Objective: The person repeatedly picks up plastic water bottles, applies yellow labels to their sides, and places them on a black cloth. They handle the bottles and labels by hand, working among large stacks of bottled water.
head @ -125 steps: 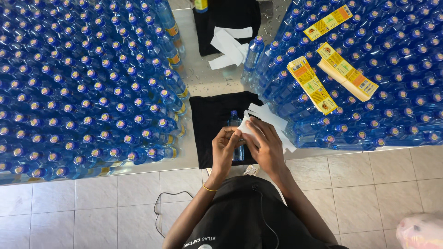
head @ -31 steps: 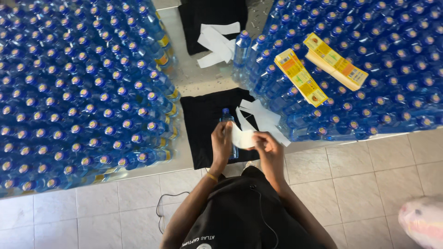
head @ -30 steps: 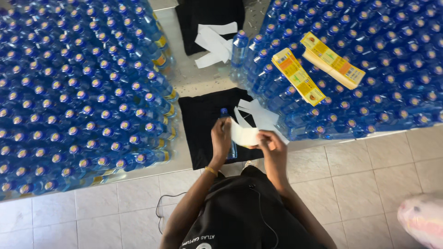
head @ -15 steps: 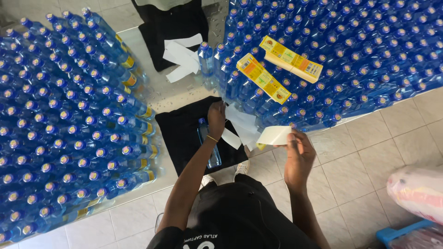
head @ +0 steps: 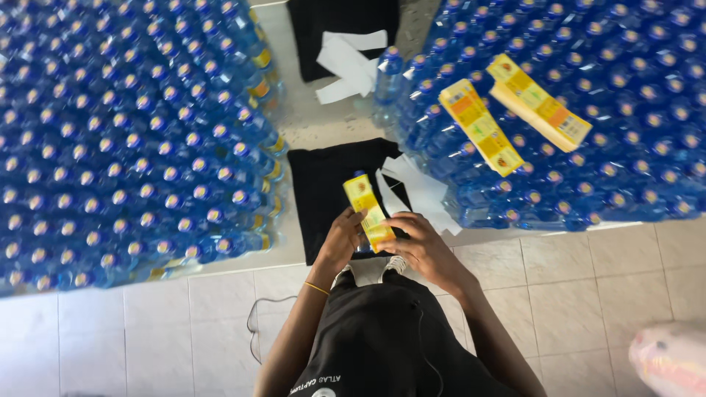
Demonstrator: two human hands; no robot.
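I hold a clear blue-capped bottle (head: 359, 178) upright over a black cloth (head: 323, 184) on the floor. A yellow label (head: 368, 209) lies against the bottle's side. My left hand (head: 343, 239) grips the bottle from the left, and my right hand (head: 419, 242) presses the label from the right. White label backing strips (head: 415, 187) lie on the cloth just to the right of the bottle.
A large block of blue-capped bottles (head: 125, 132) fills the left, another (head: 588, 110) the right. Two stacks of yellow labels (head: 479, 126) (head: 538, 101) rest on the right block. Farther ahead are another black cloth (head: 338, 29) and white strips (head: 349, 65). A pink bag (head: 673, 360) lies bottom right.
My right hand let go of the white backing strip and came back to the bottle. Both hands now hold the bottle with a yellow label on it. The view shifted.
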